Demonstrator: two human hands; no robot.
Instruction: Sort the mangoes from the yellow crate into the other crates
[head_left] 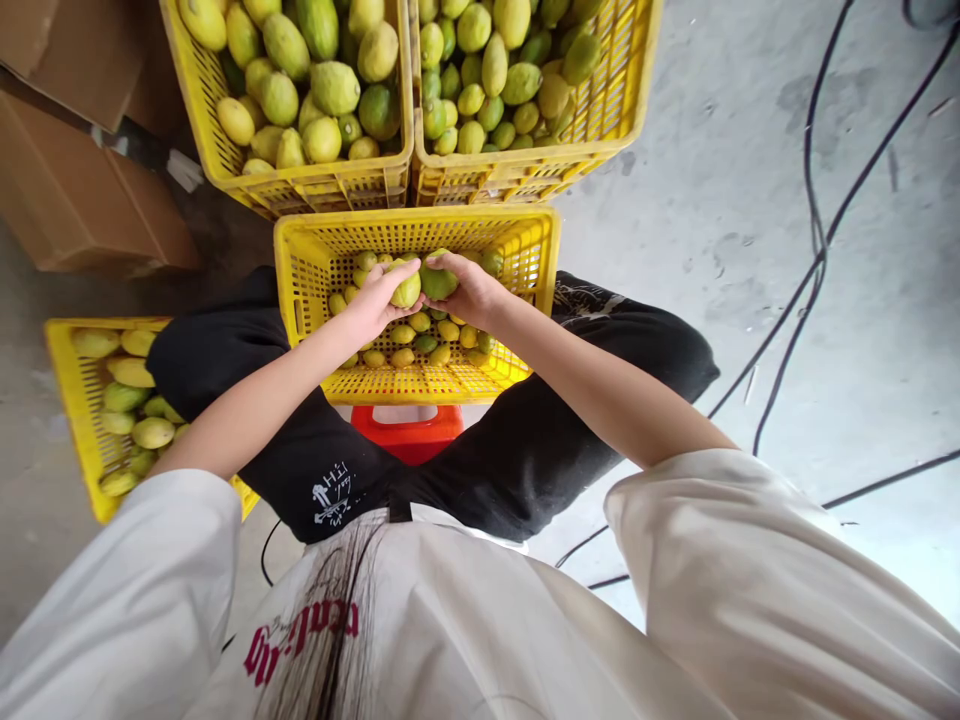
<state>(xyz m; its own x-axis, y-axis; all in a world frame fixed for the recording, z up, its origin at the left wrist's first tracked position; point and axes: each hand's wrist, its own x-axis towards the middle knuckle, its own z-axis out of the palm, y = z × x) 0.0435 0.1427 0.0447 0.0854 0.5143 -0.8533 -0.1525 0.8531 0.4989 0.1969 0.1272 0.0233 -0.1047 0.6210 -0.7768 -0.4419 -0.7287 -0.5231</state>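
I sit on a red stool [407, 432] with a yellow crate [300, 270] between my knees. Several small yellow-green fruits lie on its bottom. My left hand [373, 298] is closed around a pale yellow-green fruit [407, 290] above the crate. My right hand [469, 287] grips a darker green fruit [436, 281]. The two fruits touch each other between my hands.
Two full yellow crates [300, 185] [525, 165] of larger green and yellow fruit stand beyond the middle one. Another crate [67, 400] with fruit sits at my left. Cardboard boxes [82, 200] are at the far left. Black cables [814, 250] run over the concrete floor on the right.
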